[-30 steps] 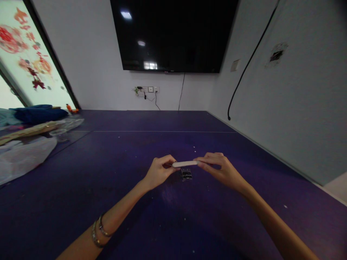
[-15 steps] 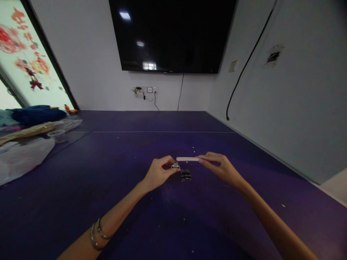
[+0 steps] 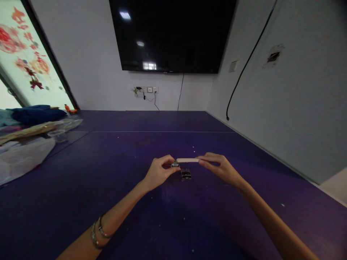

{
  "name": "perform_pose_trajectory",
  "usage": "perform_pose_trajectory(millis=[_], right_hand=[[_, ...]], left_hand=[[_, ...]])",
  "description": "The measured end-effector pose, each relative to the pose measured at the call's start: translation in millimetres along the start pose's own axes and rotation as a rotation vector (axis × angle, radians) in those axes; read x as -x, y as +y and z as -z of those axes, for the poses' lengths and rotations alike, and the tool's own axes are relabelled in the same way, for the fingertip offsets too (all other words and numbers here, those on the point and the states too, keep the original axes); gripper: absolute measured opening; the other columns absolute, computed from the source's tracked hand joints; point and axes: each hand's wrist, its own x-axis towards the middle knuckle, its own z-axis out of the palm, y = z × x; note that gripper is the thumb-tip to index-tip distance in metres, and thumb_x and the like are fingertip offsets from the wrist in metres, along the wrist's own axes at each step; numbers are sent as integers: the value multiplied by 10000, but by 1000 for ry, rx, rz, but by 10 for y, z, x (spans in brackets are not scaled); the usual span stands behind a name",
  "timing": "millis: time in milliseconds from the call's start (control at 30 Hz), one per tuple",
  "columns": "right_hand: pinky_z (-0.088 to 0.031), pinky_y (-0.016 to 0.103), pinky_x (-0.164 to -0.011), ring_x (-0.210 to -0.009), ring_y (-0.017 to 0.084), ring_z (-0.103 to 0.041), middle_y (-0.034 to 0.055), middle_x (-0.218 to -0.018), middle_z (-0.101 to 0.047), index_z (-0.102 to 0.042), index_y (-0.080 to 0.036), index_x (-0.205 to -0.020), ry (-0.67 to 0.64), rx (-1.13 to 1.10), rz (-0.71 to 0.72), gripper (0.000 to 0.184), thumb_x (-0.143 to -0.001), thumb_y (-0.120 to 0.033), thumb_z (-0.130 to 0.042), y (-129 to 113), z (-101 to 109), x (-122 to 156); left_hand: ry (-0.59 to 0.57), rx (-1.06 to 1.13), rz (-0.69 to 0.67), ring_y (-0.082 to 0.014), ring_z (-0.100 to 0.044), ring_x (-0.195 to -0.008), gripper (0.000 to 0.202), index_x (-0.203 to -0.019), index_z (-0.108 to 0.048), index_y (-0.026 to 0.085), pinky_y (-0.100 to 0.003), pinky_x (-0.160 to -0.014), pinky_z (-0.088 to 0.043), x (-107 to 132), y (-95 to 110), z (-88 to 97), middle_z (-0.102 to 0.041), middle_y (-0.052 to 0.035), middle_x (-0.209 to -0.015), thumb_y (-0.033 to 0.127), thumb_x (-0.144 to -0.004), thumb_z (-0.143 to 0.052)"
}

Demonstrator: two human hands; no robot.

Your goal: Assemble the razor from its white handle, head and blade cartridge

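My left hand (image 3: 158, 172) is pinched shut on a small silvery metal piece (image 3: 175, 164). My right hand (image 3: 220, 167) holds one end of a flat pale stick (image 3: 187, 160), which points level towards the left hand; its free end sits just above the metal piece. Under the stick, a small dark metal part (image 3: 185, 174) lies on the purple floor (image 3: 130, 202) between the two hands. Bracelets circle my left wrist (image 3: 98, 231).
Plastic bags and a heap of cloth (image 3: 29, 133) lie at the left by a decorated window. A black wall screen (image 3: 170, 34) hangs ahead above a power socket with cables (image 3: 146, 90). A grey wall (image 3: 287, 108) runs along the right.
The stick came away from my left hand, leaving the small metal piece in its fingers, then dipped slightly back towards it. The dark part on the floor has not moved.
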Motion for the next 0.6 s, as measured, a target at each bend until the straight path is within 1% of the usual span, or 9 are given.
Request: perform_pose_trajectory(millis=[67,167,200,300,333,467,600], right_hand=[[-432,292,-672,-745,166,-564,57,-801,-656,-698,-206,-1001,14,-13,-2,302,-850,-396,-519,9,-1,0],[-429,292,-671,-738,165,-561,52,-806,-654,-698,-214,-1000,-43,-48,17,285,-846,-385,-530,10,-5,0],[-427,293,-668,-735,165,-559,51,-803,-652,-698,-216,-1002,-41,-47,14,284,-846,-384,-531,9,-9,0],[-421,296,-666,-736,168,-554,52,-793,-648,-695,-219,-1014,24,-23,-10,289,-847,-387,-529,12,-23,2],[-420,297,-666,-736,169,-554,52,-794,-648,-695,-221,-1015,27,-22,-13,290,-846,-389,-529,14,-27,3],[-422,299,-673,-739,168,-560,47,-806,-652,-694,-233,-1019,-47,-37,2,286,-846,-390,-530,22,-31,3],[-423,300,-669,-738,171,-560,56,-793,-647,-694,-214,-1015,22,-16,-9,300,-849,-394,-521,30,-26,2]], left_hand=[[3,-3,2,-117,-583,-643,94,-719,-616,155,-229,-619,-458,-1,7,-6,-644,2,-684,236,-724,-664],[13,-2,-11,-100,-560,-605,87,-691,-606,152,-216,-602,-448,0,14,-12,-620,19,-639,206,-712,-671],[17,-1,-10,-100,-560,-606,91,-684,-603,151,-215,-602,-448,0,14,-13,-617,20,-637,203,-710,-673],[17,5,5,-113,-580,-646,102,-688,-603,150,-222,-616,-453,0,10,-14,-629,9,-671,219,-715,-672],[16,7,4,-115,-583,-651,103,-690,-602,150,-223,-618,-454,1,9,-14,-631,8,-676,222,-717,-671],[6,7,-16,-97,-560,-603,95,-693,-600,153,-213,-599,-444,2,11,-17,-619,23,-644,209,-715,-674],[8,4,-1,-95,-557,-605,123,-676,-589,149,-207,-590,-437,6,11,-26,-620,21,-651,227,-719,-674]])
